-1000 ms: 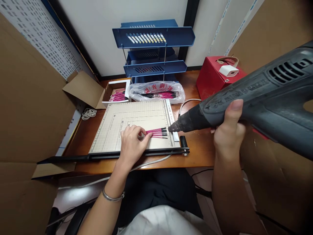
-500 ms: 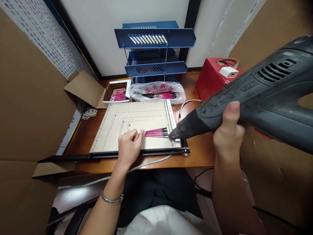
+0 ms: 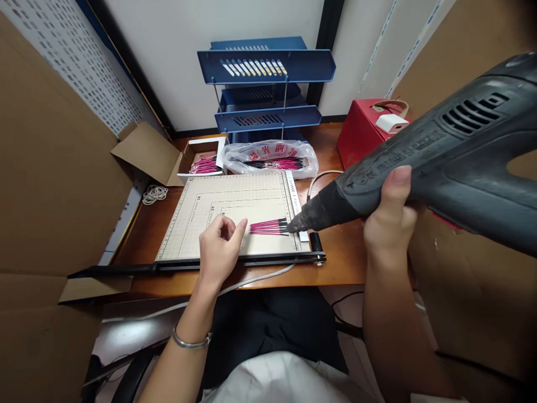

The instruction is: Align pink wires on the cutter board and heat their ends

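Note:
A small bundle of pink wires with black tips (image 3: pixel 269 226) lies on a cream gridded cutting board (image 3: pixel 235 204). My right hand (image 3: pixel 388 215) grips a dark grey heat gun (image 3: pixel 423 162), whose nozzle points at the wires' black tips from the right. My left hand (image 3: pixel 220 252) hovers just left of the wires, fingers loosely curled and apart, holding nothing. A bracelet sits on that wrist.
At the back stand a blue stacked letter tray (image 3: pixel 266 89), a plastic bag of pink wires (image 3: pixel 271 157) and an open cardboard box with more wires (image 3: pixel 201 162). A red box (image 3: pixel 361 137) with a white charger is at the right. Cardboard walls close in both sides.
My left hand has let go of the wires and drawn back to the left, opening. The heat gun's nozzle has stayed by the black tips, shifting slightly.

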Demonstrator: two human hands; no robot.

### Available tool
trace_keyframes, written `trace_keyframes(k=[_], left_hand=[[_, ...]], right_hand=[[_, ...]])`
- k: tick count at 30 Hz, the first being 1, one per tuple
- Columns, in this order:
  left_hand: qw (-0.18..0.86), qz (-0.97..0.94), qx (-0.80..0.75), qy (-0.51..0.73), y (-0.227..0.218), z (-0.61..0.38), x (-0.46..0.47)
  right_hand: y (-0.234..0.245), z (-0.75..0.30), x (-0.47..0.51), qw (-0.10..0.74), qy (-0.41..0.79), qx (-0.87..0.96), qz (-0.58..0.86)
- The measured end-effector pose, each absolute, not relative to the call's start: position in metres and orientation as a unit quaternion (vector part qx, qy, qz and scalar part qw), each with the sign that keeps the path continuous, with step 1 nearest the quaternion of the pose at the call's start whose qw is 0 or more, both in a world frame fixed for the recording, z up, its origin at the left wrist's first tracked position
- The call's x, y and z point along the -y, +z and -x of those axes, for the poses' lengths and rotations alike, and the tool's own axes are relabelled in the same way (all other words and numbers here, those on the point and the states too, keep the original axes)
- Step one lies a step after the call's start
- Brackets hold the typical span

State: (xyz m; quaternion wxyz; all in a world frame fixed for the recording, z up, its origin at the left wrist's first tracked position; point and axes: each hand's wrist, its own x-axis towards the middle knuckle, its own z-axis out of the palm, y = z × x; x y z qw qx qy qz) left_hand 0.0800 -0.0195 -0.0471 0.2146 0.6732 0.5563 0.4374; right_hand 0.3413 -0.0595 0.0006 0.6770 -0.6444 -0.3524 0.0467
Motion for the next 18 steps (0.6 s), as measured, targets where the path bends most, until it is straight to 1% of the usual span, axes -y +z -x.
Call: trace_keyframes(k=[3, 5, 7, 9, 12, 15, 18], left_hand=[[0.11, -0.744, -0.533, 0.388, -0.044, -0.077, 0.025], [0.035, -0.791, -0.514, 0.331, -0.044, -0.074, 0.03], [-0.01, -0.819, -0.5, 0.28, -0.046, -0.071, 0.034], [-0.026, -0.837, -0.49, 0.241, -0.05, -0.069, 0.037], [-0.022, -0.85, -0.487, 0.2, -0.054, -0.068, 0.038], [-0.012, -0.857, -0.482, 0.184, -0.055, -0.067, 0.038], [0.001, -0.861, -0.477, 0.175, -0.053, -0.067, 0.037]], right_hand=[[0.005, -0.339, 0.054, 0.637, 0.105, 0.32, 0.694], [0.009, -0.338, 0.051, 0.637, 0.084, 0.324, 0.695], [0.011, -0.339, 0.048, 0.649, 0.059, 0.337, 0.68], [0.012, -0.34, 0.046, 0.646, 0.068, 0.331, 0.685], [0.012, -0.343, 0.043, 0.64, 0.079, 0.323, 0.693], [0.011, -0.343, 0.042, 0.652, 0.069, 0.322, 0.683], [0.011, -0.343, 0.04, 0.645, 0.062, 0.341, 0.681]])
